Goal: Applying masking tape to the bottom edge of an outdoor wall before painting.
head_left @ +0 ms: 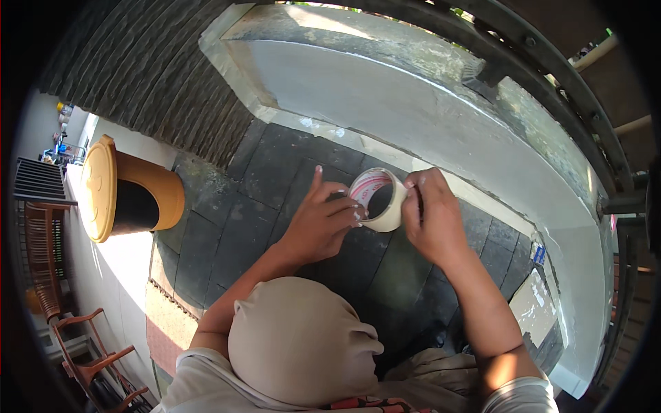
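A wide roll of cream-coloured masking tape [387, 219] is held up in front of me, its round core facing left and towards me. My left hand [322, 219] grips the roll's left rim with bent fingers, one finger pointing up and away from it. My right hand [435, 215] is closed against the roll's right side, the fingers pinched together at its outer face. Whether a loose tape end lies between those fingertips is hidden. White smears mark several of my fingertips.
Beyond my hands runs a low grey plastered wall [385, 93] with a pale strip along its base. Dark stone tiles [241, 206] cover the floor. A yellow lidded bin [165, 199] stands at left, wooden chairs [89, 344] behind it. A white-splotched board [533, 306] lies at right, under metal railings [585, 103].
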A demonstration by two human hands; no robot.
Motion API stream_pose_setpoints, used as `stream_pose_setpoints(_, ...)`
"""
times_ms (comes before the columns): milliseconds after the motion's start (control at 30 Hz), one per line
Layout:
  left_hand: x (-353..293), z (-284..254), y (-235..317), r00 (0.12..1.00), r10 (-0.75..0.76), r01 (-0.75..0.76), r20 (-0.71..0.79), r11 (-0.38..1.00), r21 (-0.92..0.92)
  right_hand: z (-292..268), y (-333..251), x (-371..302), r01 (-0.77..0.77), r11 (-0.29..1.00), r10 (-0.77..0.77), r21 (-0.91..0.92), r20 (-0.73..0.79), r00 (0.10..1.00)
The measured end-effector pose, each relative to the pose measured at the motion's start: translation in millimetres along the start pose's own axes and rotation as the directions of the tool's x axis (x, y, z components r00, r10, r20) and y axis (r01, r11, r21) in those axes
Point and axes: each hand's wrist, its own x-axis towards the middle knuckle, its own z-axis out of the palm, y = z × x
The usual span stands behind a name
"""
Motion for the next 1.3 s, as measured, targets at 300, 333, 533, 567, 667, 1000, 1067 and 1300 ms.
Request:
stream_pose_setpoints(300,-13,9,-8,0.983,-0.175,0.175,0.048,0.984,0.016,-11,-5,-7,-0.17,0.974,0.127,0.148,0.263,0.956)
stream_pose_setpoints(333,-14,9,-6,0.983,-0.17,0.168,0.066,0.985,0.029,-9,-4,-8,-0.172,0.973,0.127,0.155,0.264,0.956)
stream_pose_setpoints(533,-12,10,-9,0.993,-0.083,0.09,0.089,0.992,-0.086,6,11,-12,-0.091,0.984,0.064,0.153,0.173,0.983)
stream_pose_setpoints(567,-13,11,-11,0.988,-0.121,0.133,0.094,0.981,-0.14,5,9,-10,-0.236,0.954,0.197,0.182,0.209,0.958)
stream_pose_setpoints(667,-9,4,-8,0.975,-0.162,0.165,0.153,0.986,-0.008,5,14,-11,-0.392,0.886,0.347,0.247,0.207,0.915)
stream_pose_setpoints(1000,-24,12,-33,0.929,-0.364,0.345,0.066,0.917,0.201,2,41,-15,-0.367,0.858,0.336,0.359,0.147,0.93)
stream_pose_setpoints(1067,-28,9,-41,0.962,-0.25,0.244,0.108,0.968,0.064,-2,49,-9,-0.48,0.752,0.441,0.451,0.196,0.876)
stream_pose_setpoints(1300,-39,39,-43,0.944,-0.321,0.329,-0.078,0.932,0.149,-12,61,-9,-0.601,0.596,0.534,0.532,0.297,0.792)
